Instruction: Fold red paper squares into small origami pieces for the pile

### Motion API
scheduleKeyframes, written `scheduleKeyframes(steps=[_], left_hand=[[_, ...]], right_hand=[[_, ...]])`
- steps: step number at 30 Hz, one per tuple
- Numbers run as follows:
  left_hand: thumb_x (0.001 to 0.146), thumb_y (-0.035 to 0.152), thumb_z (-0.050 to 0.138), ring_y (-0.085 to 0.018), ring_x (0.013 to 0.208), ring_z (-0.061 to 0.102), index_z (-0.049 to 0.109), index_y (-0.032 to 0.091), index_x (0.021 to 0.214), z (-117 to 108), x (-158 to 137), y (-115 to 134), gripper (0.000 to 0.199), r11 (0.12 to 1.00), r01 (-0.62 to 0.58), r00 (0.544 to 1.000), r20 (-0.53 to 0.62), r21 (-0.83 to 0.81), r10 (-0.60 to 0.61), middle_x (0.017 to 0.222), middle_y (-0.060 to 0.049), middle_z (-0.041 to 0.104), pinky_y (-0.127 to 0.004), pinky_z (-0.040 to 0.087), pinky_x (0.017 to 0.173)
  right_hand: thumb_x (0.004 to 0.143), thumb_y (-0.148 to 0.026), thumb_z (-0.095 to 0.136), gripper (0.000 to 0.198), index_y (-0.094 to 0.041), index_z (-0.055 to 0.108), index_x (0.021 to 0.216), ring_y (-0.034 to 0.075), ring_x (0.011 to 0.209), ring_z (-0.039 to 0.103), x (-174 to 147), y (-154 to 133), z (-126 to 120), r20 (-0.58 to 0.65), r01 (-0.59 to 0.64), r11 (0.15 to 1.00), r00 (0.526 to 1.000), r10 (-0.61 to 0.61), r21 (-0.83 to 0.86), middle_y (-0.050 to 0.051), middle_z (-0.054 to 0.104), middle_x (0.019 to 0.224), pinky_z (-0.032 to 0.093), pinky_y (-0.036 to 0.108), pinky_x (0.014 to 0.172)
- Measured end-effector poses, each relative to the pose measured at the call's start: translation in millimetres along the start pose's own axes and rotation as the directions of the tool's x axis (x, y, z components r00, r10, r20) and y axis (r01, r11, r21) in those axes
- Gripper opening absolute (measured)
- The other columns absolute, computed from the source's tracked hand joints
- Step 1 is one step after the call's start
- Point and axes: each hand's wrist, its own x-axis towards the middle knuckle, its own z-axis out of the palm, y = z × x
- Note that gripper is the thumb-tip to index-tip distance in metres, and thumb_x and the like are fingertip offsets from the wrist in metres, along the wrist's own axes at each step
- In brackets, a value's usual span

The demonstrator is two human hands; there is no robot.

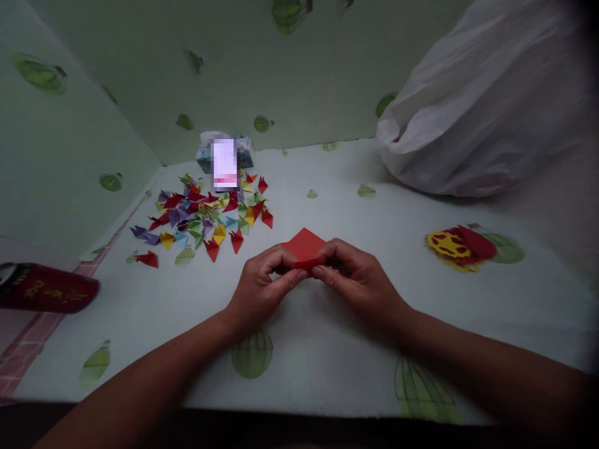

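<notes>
A small sheet of red paper (305, 244) is held between both hands above the middle of the table, one corner pointing away from me and its near edge folded over. My left hand (269, 279) pinches the left end of that fold between thumb and fingers. On the other end, my right hand (358, 276) grips it the same way, the two thumb tips almost meeting. To the left, beyond my left hand, lies a spread of many folded paper cranes (206, 215) in red, yellow, green, purple and blue.
A lit phone (225, 163) leans on a tissue box (246, 151) behind the cranes. At far left lies a red can (51, 288). Red and yellow paper cutouts (461, 245) rest on the right, below a large white plastic bag (468, 118). The table's (299, 380) near edge runs along the bottom.
</notes>
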Motion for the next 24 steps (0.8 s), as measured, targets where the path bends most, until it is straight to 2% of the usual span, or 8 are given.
scheduleKeyframes(steps=[4,8,13,19,24], left_hand=[[0.086,0.023,0.072,-0.015,0.072,0.060,0.072,0.018,0.080,0.3,0.4,-1.2,0.008,1.000,-0.024,1.000,0.009,0.010,0.024,0.078,-0.003,0.066,-0.028,0.045,0.066],[0.087,0.023,0.072,-0.016,0.073,0.063,0.073,0.019,0.084,2.4,-2.7,-2.9,0.005,1.000,0.006,1.000,0.000,-0.028,-0.006,0.079,-0.003,0.068,-0.028,0.048,0.067],[0.088,0.017,0.072,-0.014,0.071,0.062,0.072,0.019,0.085,1.5,-4.7,-3.1,0.004,0.986,-0.137,0.985,-0.094,0.091,0.146,0.079,-0.002,0.066,-0.026,0.049,0.065],[0.086,0.005,0.068,-0.012,0.074,0.063,0.067,0.019,0.089,0.5,-3.9,-7.7,0.014,0.929,-0.337,0.930,-0.103,0.154,0.354,0.083,-0.001,0.065,-0.024,0.052,0.068],[0.085,0.000,0.066,-0.012,0.080,0.064,0.064,0.019,0.090,1.3,-4.6,-10.1,0.020,0.921,-0.367,0.917,-0.112,0.129,0.382,0.087,-0.001,0.065,-0.024,0.052,0.070]], right_hand=[[0.091,-0.023,0.066,0.010,-0.021,0.063,0.082,0.019,0.079,0.063,-0.6,0.6,-0.3,0.020,0.027,0.999,0.999,-0.026,-0.025,0.003,0.068,0.082,0.048,0.034,0.074],[0.092,-0.019,0.067,0.009,-0.022,0.064,0.083,0.018,0.078,0.062,-1.8,1.0,0.9,-0.028,0.159,0.987,0.987,-0.160,-0.027,0.002,0.066,0.081,0.048,0.033,0.074],[0.093,-0.016,0.064,0.010,-0.022,0.063,0.086,0.018,0.081,0.062,-1.5,0.8,0.1,-0.033,0.235,0.962,0.970,-0.241,-0.137,0.003,0.065,0.084,0.049,0.034,0.075],[0.092,-0.004,0.059,0.019,-0.023,0.062,0.092,0.018,0.082,0.062,-1.3,1.7,-0.8,-0.012,0.382,0.900,0.919,-0.393,-0.212,0.002,0.064,0.084,0.049,0.033,0.073],[0.087,0.004,0.061,0.027,-0.022,0.062,0.092,0.016,0.084,0.062,-2.0,3.0,-0.6,-0.053,0.432,0.872,0.889,-0.455,-0.231,0.002,0.063,0.089,0.050,0.030,0.073]])
